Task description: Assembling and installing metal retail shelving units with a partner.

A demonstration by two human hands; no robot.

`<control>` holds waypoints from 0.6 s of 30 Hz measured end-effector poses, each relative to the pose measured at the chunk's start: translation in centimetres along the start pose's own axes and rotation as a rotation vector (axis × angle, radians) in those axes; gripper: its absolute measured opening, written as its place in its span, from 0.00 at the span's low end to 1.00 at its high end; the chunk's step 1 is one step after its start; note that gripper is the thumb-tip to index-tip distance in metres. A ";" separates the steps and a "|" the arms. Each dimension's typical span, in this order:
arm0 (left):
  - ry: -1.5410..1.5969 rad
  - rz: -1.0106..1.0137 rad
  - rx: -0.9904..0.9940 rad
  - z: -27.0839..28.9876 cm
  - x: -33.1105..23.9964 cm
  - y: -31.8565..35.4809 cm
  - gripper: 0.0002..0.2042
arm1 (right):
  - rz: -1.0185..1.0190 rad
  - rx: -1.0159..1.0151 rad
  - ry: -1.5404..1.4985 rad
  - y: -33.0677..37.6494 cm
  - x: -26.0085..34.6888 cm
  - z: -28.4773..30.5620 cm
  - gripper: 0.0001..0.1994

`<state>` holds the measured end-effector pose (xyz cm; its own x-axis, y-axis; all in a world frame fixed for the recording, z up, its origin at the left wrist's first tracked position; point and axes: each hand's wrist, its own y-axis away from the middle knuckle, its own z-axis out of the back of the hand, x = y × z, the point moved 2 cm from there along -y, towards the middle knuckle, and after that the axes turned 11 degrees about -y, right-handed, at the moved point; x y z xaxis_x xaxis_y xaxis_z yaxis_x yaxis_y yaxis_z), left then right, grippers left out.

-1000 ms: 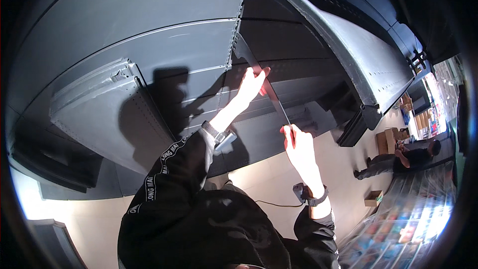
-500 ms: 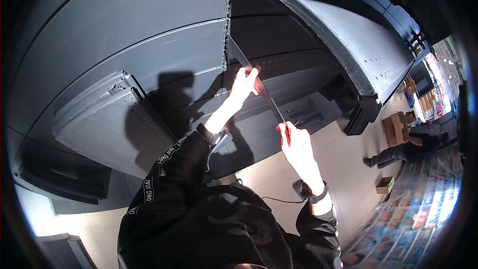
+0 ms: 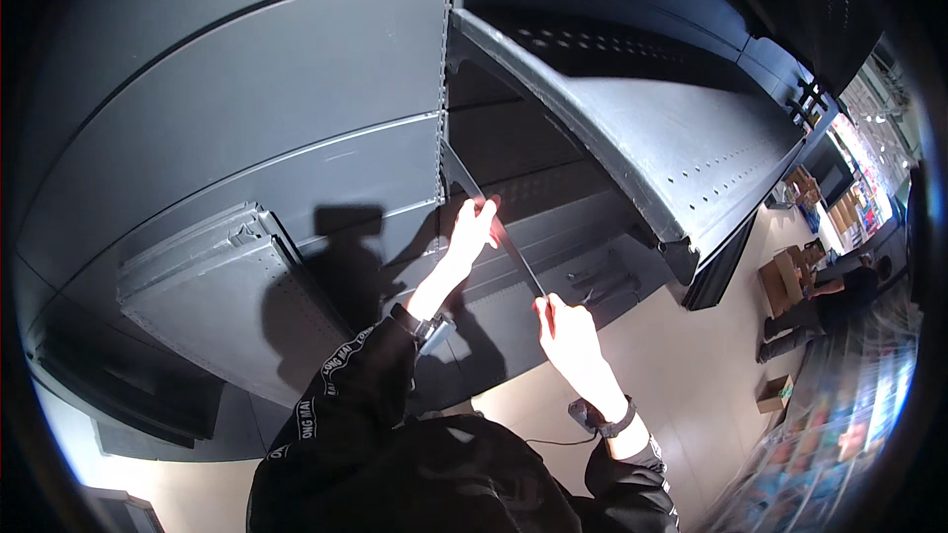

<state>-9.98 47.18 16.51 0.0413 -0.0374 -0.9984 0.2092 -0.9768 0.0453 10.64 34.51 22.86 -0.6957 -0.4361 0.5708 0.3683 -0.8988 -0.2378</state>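
A long, dark metal shelf bracket (image 3: 513,255) slants between my hands, and its far end meets the slotted upright (image 3: 442,89) on the back panel. Whether its hooks sit in the slots cannot be made out. My left hand (image 3: 468,239) is closed around the bracket's middle, close to the upright. At the near, lower end, my right hand (image 3: 570,334) pinches the bracket. Just above and to the right, a mounted grey shelf (image 3: 652,128) with rows of holes juts out. Several loose brackets (image 3: 610,286) appear to lie on the dark base shelf below my hands.
Grey shelf panels (image 3: 217,286) lean stacked at the left. Pale floor (image 3: 632,365) stretches out at the right. Another person (image 3: 839,301) bends by a cardboard box (image 3: 785,281) farther right. Plastic-wrapped goods (image 3: 829,444) stand at the lower right.
The view has shifted, so the shelves and the bracket appear lower in the picture. Both hands keep their hold on the bracket, whose far end stays by the upright.
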 end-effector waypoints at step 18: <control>-0.038 -0.145 -0.042 -0.2 -0.2 -0.1 0.21 | 0.015 -0.001 -0.011 0.3 -0.2 -0.1 0.13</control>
<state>-9.79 47.30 16.68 -0.0293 0.0943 -0.9951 0.2509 -0.9630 -0.0986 10.81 34.33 22.56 -0.6833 -0.4486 0.5761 0.3780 -0.8924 -0.2466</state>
